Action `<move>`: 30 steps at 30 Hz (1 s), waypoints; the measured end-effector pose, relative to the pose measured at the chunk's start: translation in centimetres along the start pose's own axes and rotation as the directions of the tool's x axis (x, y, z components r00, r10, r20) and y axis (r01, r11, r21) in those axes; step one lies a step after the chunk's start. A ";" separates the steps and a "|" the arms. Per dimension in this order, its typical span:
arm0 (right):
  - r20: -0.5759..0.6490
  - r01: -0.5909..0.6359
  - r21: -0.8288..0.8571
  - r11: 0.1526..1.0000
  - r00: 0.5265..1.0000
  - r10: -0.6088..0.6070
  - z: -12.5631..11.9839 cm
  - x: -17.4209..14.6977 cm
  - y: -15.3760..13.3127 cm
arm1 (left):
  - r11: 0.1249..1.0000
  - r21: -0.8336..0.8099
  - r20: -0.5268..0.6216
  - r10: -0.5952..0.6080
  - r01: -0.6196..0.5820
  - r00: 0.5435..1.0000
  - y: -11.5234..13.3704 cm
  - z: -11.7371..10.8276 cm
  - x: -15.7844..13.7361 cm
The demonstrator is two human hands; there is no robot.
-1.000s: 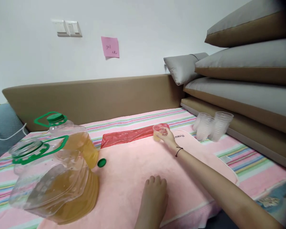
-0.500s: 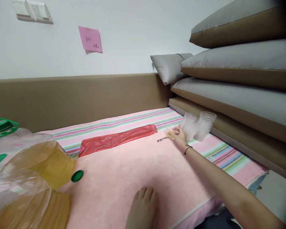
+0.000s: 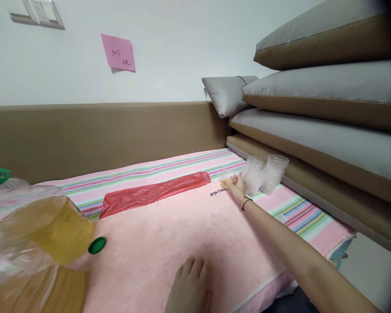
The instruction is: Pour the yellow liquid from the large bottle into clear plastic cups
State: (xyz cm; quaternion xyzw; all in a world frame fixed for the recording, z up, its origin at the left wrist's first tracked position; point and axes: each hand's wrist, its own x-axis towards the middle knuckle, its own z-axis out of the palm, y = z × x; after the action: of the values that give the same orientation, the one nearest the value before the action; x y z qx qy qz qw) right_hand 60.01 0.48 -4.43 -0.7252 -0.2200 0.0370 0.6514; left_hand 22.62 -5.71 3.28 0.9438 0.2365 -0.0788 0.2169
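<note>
My right hand (image 3: 237, 190) reaches far forward, its fingers closed around a clear plastic cup (image 3: 225, 183) with some yellow liquid in it. The cup is at the edge of the pink towel (image 3: 143, 261), beside its dark lettering; fingers cover part of it. Close to that hand's right stand stacks of clear plastic cups (image 3: 275, 174). My left hand (image 3: 192, 280) lies on the towel near me, palm down, fingers outstretched and holding nothing.
Large clear jugs of yellow liquid (image 3: 65, 228) stand at the left, with a green cap (image 3: 97, 245) nearby. Behind the towel lies a red plastic bag (image 3: 153, 193) on a striped cloth (image 3: 169, 164). Stacked cushions (image 3: 319, 124) rise on the right.
The view has turned slightly right, so everything sits further left. My right hand stays on the cup near the towel's edge; my left hand still rests on the towel.
</note>
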 end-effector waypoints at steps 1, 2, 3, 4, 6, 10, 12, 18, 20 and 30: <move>-0.004 0.002 -0.012 1.000 1.000 -0.002 0.0 -0.4 -0.2 | 1.000 0.001 -0.005 0.000 0.000 1.000 0.1 -0.1 -0.1; -0.004 0.008 -0.024 1.000 1.000 -0.008 0.0 -1.0 -0.4 | 1.000 0.003 -0.011 -0.001 0.001 1.000 0.1 -0.2 -0.1; 0.000 0.019 -0.034 0.999 1.000 -0.019 -0.1 -1.8 -0.6 | 1.000 0.005 -0.016 0.002 -0.002 1.000 0.1 -0.3 -0.2; 0.009 0.035 -0.042 0.998 0.999 -0.035 -0.3 -2.6 -0.8 | 1.000 0.007 -0.023 0.004 -0.004 1.000 0.1 -0.3 -0.3; 0.041 0.080 -0.055 0.995 0.996 -0.078 -1.2 -4.4 -1.3 | 1.000 0.004 -0.037 0.014 -0.014 0.999 0.0 -0.3 -0.4; 0.073 0.184 -0.095 0.978 0.981 -0.177 -5.3 -6.3 -3.3 | 1.000 0.019 -0.052 0.017 -0.016 0.998 -0.1 0.0 -0.5; 0.057 0.234 -0.132 0.963 0.972 -0.228 -8.3 -5.6 -5.1 | 0.999 0.042 -0.055 0.018 -0.016 0.998 -0.2 0.3 -0.5; -0.038 0.301 -0.322 0.898 0.943 -0.329 -15.4 -0.6 -10.6 | 0.996 0.088 -0.028 0.027 -0.024 0.999 -0.5 0.5 -0.3; -0.075 0.281 -0.379 0.882 0.940 -0.332 -16.1 0.5 -11.1 | 0.995 0.100 -0.031 0.029 -0.026 0.999 -0.5 0.3 -0.2; -0.181 0.224 -0.473 0.852 0.922 -0.342 -11.3 1.1 -9.8 | 0.994 0.109 0.022 -0.007 0.005 1.000 -0.7 0.5 0.8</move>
State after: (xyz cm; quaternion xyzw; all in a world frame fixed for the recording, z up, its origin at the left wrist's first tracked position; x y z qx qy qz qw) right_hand 62.17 -9.07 6.89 -0.8121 -0.2410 -0.2059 0.4899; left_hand 22.97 -5.05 2.39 0.9527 0.2321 -0.1028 0.1674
